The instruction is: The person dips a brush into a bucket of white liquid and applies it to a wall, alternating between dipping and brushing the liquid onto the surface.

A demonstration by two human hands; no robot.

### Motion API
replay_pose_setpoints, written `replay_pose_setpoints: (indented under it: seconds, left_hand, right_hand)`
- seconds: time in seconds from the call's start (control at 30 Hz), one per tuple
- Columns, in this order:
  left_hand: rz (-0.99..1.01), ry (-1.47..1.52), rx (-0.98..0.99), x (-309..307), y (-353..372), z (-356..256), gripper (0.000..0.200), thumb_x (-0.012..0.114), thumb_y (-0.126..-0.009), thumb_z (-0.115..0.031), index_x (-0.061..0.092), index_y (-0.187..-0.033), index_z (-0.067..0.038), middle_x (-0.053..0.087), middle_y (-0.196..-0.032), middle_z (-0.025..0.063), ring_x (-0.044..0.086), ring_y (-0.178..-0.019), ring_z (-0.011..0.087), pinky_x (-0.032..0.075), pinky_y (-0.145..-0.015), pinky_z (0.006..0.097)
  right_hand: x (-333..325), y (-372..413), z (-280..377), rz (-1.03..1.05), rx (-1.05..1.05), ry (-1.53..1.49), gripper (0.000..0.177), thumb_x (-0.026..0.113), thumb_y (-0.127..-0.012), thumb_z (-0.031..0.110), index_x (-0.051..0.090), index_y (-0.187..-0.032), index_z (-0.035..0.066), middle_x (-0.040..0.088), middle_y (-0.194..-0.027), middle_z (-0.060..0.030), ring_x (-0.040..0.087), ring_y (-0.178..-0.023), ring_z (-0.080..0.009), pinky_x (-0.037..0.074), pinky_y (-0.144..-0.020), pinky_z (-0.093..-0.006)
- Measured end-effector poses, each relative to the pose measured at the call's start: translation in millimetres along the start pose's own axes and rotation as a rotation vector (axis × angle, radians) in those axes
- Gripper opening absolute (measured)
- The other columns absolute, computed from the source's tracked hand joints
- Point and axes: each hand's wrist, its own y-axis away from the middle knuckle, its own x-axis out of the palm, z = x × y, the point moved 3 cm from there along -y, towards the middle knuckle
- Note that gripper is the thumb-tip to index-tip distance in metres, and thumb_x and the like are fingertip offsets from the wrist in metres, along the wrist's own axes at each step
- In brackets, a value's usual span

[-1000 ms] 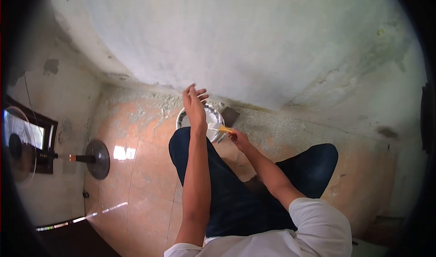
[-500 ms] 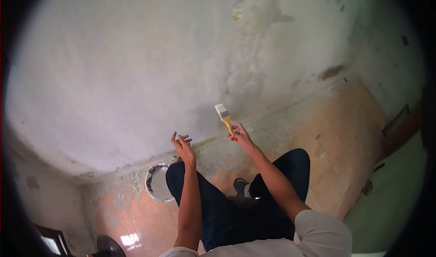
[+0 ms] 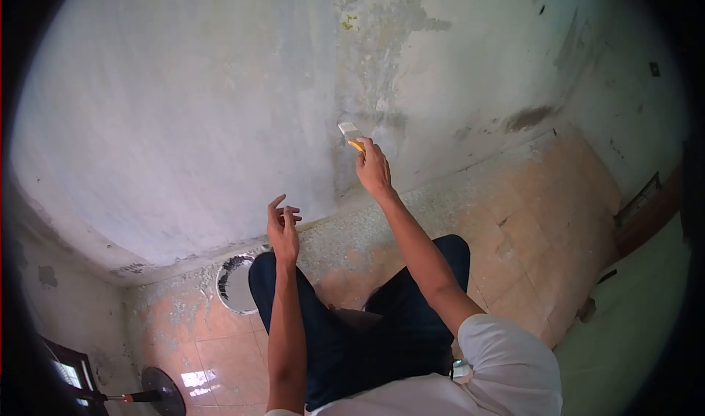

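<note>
My right hand (image 3: 374,168) is closed around the yellow handle of a paintbrush (image 3: 351,131). The brush's pale bristles point up and left, right at the patchy wall (image 3: 220,107). My left hand (image 3: 283,221) is held in the air above my left knee, fingers apart and slightly curled, with nothing in it. Behind the brush, a strip of bare, flaking plaster (image 3: 371,63) runs up the wall beside a smoother whitish area on the left.
A white bucket (image 3: 236,287) with a dark-smeared inner wall stands on the floor by my left knee. Paint flakes and dust lie over the orange tiles (image 3: 231,353) along the wall's foot. A round dark base with a pole (image 3: 163,392) is at lower left; green cloth (image 3: 631,328) lies at right.
My right hand has reached up and forward, bringing the brush to the wall with a different hold on its handle. The left hand has shifted slightly up and left, along with the view.
</note>
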Motion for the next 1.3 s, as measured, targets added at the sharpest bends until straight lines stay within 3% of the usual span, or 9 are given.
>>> replay_pose_setpoints:
  seconds: [0.13, 0.3, 0.47, 0.67, 0.87, 0.93, 1.03, 1.17, 1.3]
  left_hand:
    - [-0.116, 0.298, -0.177, 1.6, -22.9, -17.1, 0.035, 0.051, -0.116, -0.020, 0.060, -0.145, -0.002, 0.073, -0.105, 0.0126, 0.071, -0.086, 0.0184, 0.056, -0.079, 0.0332]
    - [-0.122, 0.291, -0.087, 25.1, -77.6, 16.2, 0.035, 0.051, -0.116, -0.021, 0.060, -0.143, -0.001, 0.073, -0.104, 0.0130, 0.071, -0.087, 0.0182, 0.056, -0.080, 0.0324]
    - [-0.073, 0.181, -0.140, 52.5, -113.5, 133.3, 0.034, 0.055, -0.115, -0.017, 0.060, -0.147, -0.005, 0.075, -0.105, 0.0128, 0.072, -0.087, 0.0179, 0.057, -0.079, 0.0326]
    - [-0.068, -0.143, -0.117, 55.3, -116.2, 98.6, 0.035, 0.054, -0.114, -0.014, 0.060, -0.147, -0.004, 0.075, -0.101, 0.0113, 0.072, -0.088, 0.0183, 0.057, -0.080, 0.0348]
    - [-0.082, -0.212, -0.108, 59.5, -120.5, 95.2, 0.035, 0.055, -0.111, -0.010, 0.060, -0.146, -0.005, 0.076, -0.099, 0.0131, 0.074, -0.087, 0.0211, 0.059, -0.080, 0.0382]
    - [-0.073, -0.189, -0.063, 66.1, -120.2, 91.2, 0.034, 0.056, -0.111, -0.009, 0.061, -0.145, -0.005, 0.076, -0.098, 0.0136, 0.075, -0.087, 0.0217, 0.060, -0.079, 0.0385]
    - [-0.074, -0.198, -0.087, 74.0, -122.2, 92.3, 0.033, 0.056, -0.111, -0.009, 0.061, -0.144, -0.005, 0.076, -0.097, 0.0134, 0.075, -0.087, 0.0224, 0.060, -0.079, 0.0381]
    - [-0.063, -0.175, -0.103, 83.8, -121.5, 93.5, 0.032, 0.056, -0.112, -0.011, 0.062, -0.143, -0.005, 0.076, -0.096, 0.0131, 0.075, -0.085, 0.0221, 0.060, -0.077, 0.0378]
    - [-0.053, -0.117, -0.136, 89.6, -116.4, 97.3, 0.033, 0.055, -0.114, -0.016, 0.062, -0.144, -0.004, 0.075, -0.099, 0.0130, 0.074, -0.087, 0.0212, 0.059, -0.080, 0.0375]
  right_hand:
    - [12.2, -2.2, 9.3, -0.042, -0.052, -0.056, 0.044, 0.066, -0.102, 0.005, 0.059, -0.145, 0.011, 0.068, -0.109, -0.0232, 0.071, -0.097, -0.0451, 0.057, -0.084, -0.0539]
    - [29.6, -19.2, 16.3, -0.065, -0.026, -0.102, 0.045, 0.067, -0.102, 0.004, 0.064, -0.146, 0.013, 0.068, -0.105, -0.0210, 0.071, -0.092, -0.0407, 0.057, -0.082, -0.0490]
    - [36.3, -37.1, 19.3, -0.085, -0.042, -0.084, 0.047, 0.064, -0.103, 0.003, 0.064, -0.149, 0.013, 0.068, -0.104, -0.0196, 0.070, -0.090, -0.0371, 0.057, -0.079, -0.0465]
    - [65.9, -53.1, 13.0, -0.169, -0.176, -0.071, 0.051, 0.065, -0.102, 0.002, 0.061, -0.152, 0.012, 0.064, -0.103, -0.0191, 0.069, -0.086, -0.0373, 0.057, -0.076, -0.0494]
    - [180.2, 39.4, -92.3, -0.017, -0.029, 0.007, 0.052, 0.065, -0.102, 0.002, 0.062, -0.152, 0.013, 0.064, -0.101, -0.0196, 0.071, -0.086, -0.0389, 0.058, -0.072, -0.0504]
    - [221.0, 89.4, -140.8, 0.180, 0.177, 0.100, 0.048, 0.066, -0.101, 0.003, 0.067, -0.148, 0.011, 0.067, -0.101, -0.0219, 0.072, -0.088, -0.0402, 0.059, -0.076, -0.0512]
    - [243.8, 104.9, -169.1, 0.385, 0.187, 0.194, 0.041, 0.067, -0.102, 0.004, 0.072, -0.142, 0.009, 0.070, -0.098, -0.0242, 0.073, -0.090, -0.0421, 0.060, -0.079, -0.0517]
    - [181.4, 18.3, -96.8, 0.177, 0.129, 0.087, 0.038, 0.069, -0.101, 0.006, 0.075, -0.139, 0.006, 0.071, -0.094, -0.0238, 0.072, -0.088, -0.0419, 0.057, -0.078, -0.0505]
    - [85.3, -45.8, -5.0, -0.100, -0.046, -0.043, 0.041, 0.070, -0.100, 0.003, 0.074, -0.141, 0.006, 0.070, -0.092, -0.0161, 0.072, -0.079, -0.0297, 0.055, -0.068, -0.0428]
